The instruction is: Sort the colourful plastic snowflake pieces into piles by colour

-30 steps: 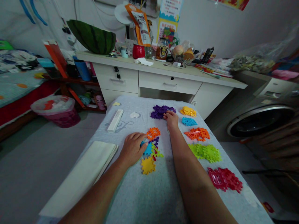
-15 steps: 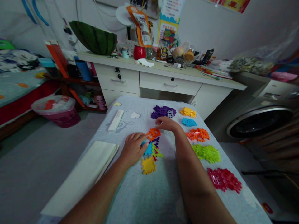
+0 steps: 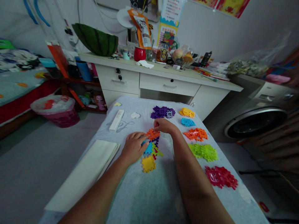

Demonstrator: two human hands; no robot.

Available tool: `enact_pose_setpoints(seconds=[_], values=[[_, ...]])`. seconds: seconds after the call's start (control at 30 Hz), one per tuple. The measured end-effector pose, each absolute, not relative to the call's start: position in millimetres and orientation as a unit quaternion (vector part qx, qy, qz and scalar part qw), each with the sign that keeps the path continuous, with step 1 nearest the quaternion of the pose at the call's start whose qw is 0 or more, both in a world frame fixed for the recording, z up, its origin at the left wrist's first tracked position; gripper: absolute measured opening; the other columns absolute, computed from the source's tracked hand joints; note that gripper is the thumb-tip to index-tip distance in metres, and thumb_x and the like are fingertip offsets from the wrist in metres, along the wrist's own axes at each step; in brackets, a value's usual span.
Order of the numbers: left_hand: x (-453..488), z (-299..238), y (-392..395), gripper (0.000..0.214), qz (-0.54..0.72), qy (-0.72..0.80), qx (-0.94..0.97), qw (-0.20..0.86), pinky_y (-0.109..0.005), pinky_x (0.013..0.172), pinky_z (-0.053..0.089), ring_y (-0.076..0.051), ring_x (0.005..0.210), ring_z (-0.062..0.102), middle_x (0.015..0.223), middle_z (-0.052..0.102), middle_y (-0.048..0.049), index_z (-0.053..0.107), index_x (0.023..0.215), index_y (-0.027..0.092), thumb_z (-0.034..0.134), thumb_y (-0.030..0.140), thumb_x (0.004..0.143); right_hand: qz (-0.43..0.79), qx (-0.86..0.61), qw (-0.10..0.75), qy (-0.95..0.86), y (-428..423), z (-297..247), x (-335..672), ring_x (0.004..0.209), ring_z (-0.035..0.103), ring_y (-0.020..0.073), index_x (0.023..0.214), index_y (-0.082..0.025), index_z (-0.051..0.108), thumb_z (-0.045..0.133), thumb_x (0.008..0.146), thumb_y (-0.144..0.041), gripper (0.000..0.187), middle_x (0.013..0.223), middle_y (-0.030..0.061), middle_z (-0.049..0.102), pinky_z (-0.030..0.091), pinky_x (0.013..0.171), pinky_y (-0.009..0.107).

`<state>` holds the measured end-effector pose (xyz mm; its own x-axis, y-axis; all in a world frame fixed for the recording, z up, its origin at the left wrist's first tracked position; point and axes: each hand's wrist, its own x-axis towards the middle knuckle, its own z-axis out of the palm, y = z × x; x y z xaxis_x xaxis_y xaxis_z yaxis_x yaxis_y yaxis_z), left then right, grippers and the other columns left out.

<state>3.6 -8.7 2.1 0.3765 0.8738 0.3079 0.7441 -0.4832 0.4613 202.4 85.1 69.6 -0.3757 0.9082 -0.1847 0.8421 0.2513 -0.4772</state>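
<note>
My left hand lies on the cloth with its fingers stretched out, thumb and fingertips against a joined group of toothed plastic building tiles. In that group are a blue tile, a yellow tile, a green piece, a purple piece and a bit of red. An orange building tile is at the far end of the group. My right hand has curled fingers pinched at that orange tile's far edge. The fingertips are partly hidden.
Sorted tile piles, purple, yellow, blue, orange, green and red, lie beyond and to the right. On the left are a white box and a folded cloth. A desk stands behind.
My right hand has shifted slightly left and its fingers have closed in at the orange tile. My left hand stays where it was. The view has turned a little.
</note>
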Motion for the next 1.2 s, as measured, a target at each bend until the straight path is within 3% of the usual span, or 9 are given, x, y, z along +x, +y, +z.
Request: enact_pose_setpoints(seconds=[0.27, 0.5, 0.83, 1.2], values=[[3.5, -1.0, -8.7, 0.029, 0.262, 0.495, 0.820, 0.118, -0.046, 0.101, 0.038, -0.024, 0.117, 0.053, 0.123, 0.065, -0.0044, 0.067, 0.112, 0.027, 0.047, 0.038, 0.094, 0.242, -0.542, 0.190, -0.782, 62.4, 80.8, 218.0, 0.057, 0.046, 0.0074, 0.073, -0.015, 0.060, 0.063, 0.074, -0.012, 0.004, 0.061, -0.0061, 0.053, 0.031, 0.056, 0.020], [2.8, -4.3, -6.0, 0.031, 0.261, 0.498, 0.820, 0.109, -0.045, 0.102, 0.038, -0.024, 0.118, 0.053, 0.126, 0.063, -0.0041, 0.066, 0.114, 0.028, 0.045, 0.040, 0.095, 0.260, -0.557, 0.233, -0.753, 25.3, 88.6, 245.3, 0.058, 0.047, 0.0088, 0.077, -0.016, 0.061, 0.058, 0.075, -0.015, 0.004, 0.063, -0.0042, 0.055, 0.033, 0.057, 0.021], [3.0, -3.0, -6.7, 0.033, 0.268, 0.494, 0.819, 0.119, -0.045, 0.102, 0.039, -0.025, 0.115, 0.055, 0.121, 0.065, -0.0050, 0.068, 0.110, 0.026, 0.045, 0.041, 0.093, 0.160, -0.680, 0.271, -0.662, 21.9, 99.3, 347.8, 0.057, 0.053, 0.0111, 0.078, -0.016, 0.066, 0.057, 0.074, -0.021, 0.011, 0.063, -0.0012, 0.061, 0.037, 0.056, 0.022], [2.8, -3.7, -4.5, 0.035, 0.270, 0.490, 0.821, 0.112, -0.044, 0.101, 0.040, -0.024, 0.111, 0.057, 0.119, 0.066, -0.0054, 0.069, 0.107, 0.025, 0.042, 0.042, 0.093, 0.082, -0.772, 0.196, -0.600, 15.9, 79.0, 376.6, 0.056, 0.053, 0.0093, 0.077, -0.016, 0.067, 0.061, 0.076, -0.017, 0.007, 0.066, -0.0002, 0.063, 0.034, 0.053, 0.020]])
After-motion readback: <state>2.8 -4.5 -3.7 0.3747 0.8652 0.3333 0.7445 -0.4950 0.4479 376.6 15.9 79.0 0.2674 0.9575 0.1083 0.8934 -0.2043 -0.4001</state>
